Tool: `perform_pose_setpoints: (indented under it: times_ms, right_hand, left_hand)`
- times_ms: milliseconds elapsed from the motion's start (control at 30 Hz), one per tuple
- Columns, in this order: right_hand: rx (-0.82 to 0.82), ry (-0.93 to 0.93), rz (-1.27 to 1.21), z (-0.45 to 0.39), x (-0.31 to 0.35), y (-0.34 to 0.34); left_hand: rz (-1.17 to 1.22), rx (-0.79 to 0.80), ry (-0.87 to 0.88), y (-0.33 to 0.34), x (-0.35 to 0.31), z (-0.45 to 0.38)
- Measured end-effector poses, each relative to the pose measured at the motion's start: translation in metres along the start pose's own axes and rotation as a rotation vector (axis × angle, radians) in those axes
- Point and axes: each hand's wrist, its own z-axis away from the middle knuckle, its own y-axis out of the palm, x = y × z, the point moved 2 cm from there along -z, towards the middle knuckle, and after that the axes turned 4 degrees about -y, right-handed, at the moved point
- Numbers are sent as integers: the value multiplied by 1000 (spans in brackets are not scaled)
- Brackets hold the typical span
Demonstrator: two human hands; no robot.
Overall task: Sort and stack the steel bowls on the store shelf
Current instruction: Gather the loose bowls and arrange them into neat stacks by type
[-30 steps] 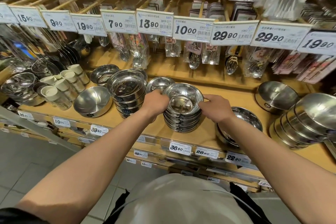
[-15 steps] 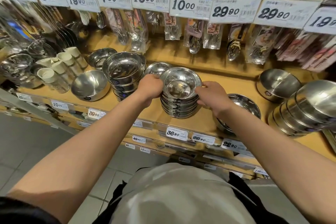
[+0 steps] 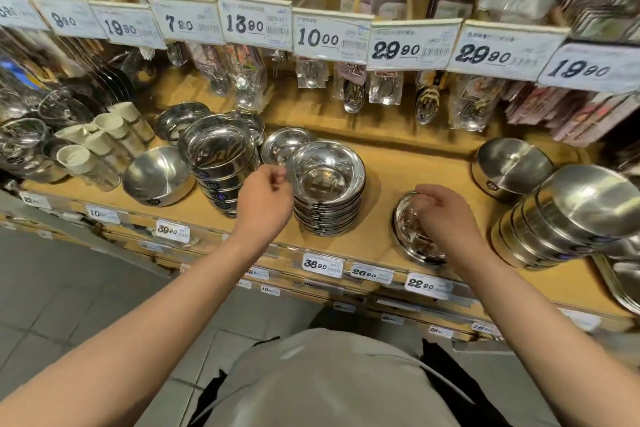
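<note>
A stack of several shallow steel bowls (image 3: 327, 185) stands mid-shelf. My left hand (image 3: 265, 199) hovers at its left rim, fingers loosely curled and holding nothing. A single shallow steel bowl (image 3: 410, 236) lies near the shelf's front edge to the right of the stack. My right hand (image 3: 445, 218) is over it, fingers curled on its far rim; the hand hides much of the bowl. A stack of deeper steel bowls (image 3: 221, 163) stands left of my left hand, with one loose bowl (image 3: 157, 177) beside it.
The wooden shelf (image 3: 398, 163) also carries a small bowl (image 3: 282, 144) behind the stack, a lidded steel bowl (image 3: 512, 166), a leaning row of bowls (image 3: 575, 218) at the right and white cups (image 3: 90, 149) at the left. Packaged spoons and price tags (image 3: 329, 38) hang above.
Both hands have let go of the shallow stack. My right hand moved right and down to the single bowl; my left hand drew back slightly from the stack's rim.
</note>
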Motion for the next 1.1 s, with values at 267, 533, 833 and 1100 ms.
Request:
perform_pose_setpoints:
  times_ms: [267,533,833,1100]
  right_hand:
    - [-210,99,133,20,-69,-48]
    - [-96,292,194,-1,-90,-48]
    - [-49,352,255,-2,-78,-52]
    - [-7,376,86,-1,-64,-56]
  left_hand:
    - [-104,318,197,72,-20,54]
    - [-228,560,-22,141,-28,46]
    - [-227,594,-115,156,-26,43]
    - [-142,606,-172,153,-29,44]
